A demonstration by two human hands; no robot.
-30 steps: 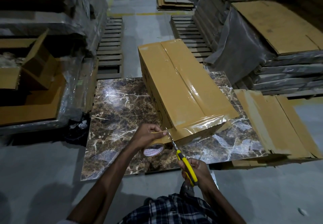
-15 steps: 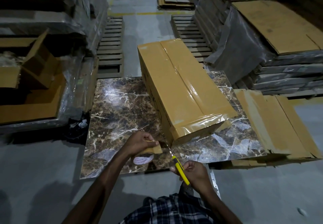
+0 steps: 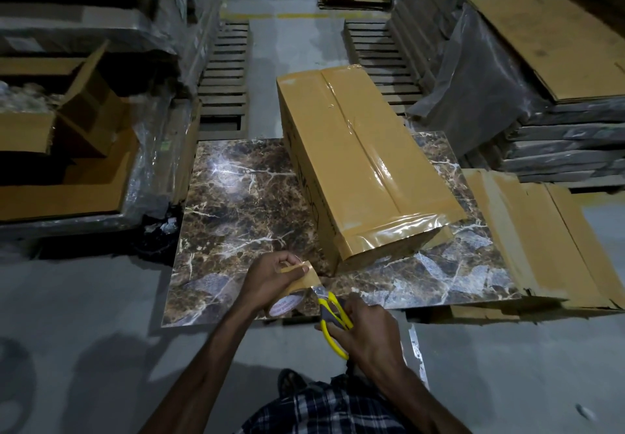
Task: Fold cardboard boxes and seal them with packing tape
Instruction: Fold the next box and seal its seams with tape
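The left hand [image 3: 270,281] curls round the packing tape roll [image 3: 287,303], pinching its loose end; the right hand [image 3: 370,328] grips yellow scissors [image 3: 333,320], blades just beside those fingers [image 3: 303,268]. A careless snip could nick them, or the end could stick to itself. The taped cardboard box [image 3: 358,169] lies on the marble-patterned slab [image 3: 236,203].

Dim scene; overhead glare on marble slab [image 3: 236,203], soft floor shadows, wide-angle edge bending.
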